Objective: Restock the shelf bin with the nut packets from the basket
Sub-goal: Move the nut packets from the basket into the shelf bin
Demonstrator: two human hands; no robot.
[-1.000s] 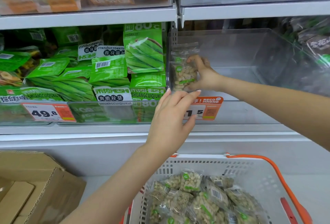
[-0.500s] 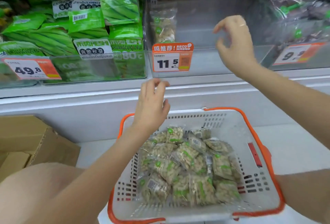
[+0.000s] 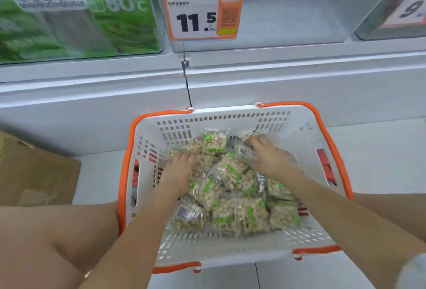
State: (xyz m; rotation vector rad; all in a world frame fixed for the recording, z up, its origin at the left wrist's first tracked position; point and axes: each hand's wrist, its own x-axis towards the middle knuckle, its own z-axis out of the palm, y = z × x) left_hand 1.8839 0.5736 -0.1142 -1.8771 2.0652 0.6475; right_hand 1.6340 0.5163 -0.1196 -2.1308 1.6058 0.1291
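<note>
The white basket with orange rim (image 3: 230, 249) sits on the floor below the shelf, holding several clear nut packets (image 3: 230, 171) with green labels. Both my hands are down inside it. My left hand (image 3: 178, 170) lies on the left side of the pile, its fingers curled down over a packet. My right hand (image 3: 269, 158) rests on the far right of the pile, fingers stretched onto a packet beside one with a barcode (image 3: 243, 151). The clear shelf bin (image 3: 288, 19) with the orange 11.5 price tag (image 3: 202, 5) is above; its inside is mostly out of view.
A bin of green snack bags (image 3: 76, 19) stands left of the target bin, another clear bin with a 9-something tag (image 3: 405, 10) to the right. A cardboard box (image 3: 34, 173) lies on the floor at left. My knees flank the basket.
My right hand left a packet in the shelf bin and both hands dropped from shelf height into the basket. The view tilted down toward the basket.
</note>
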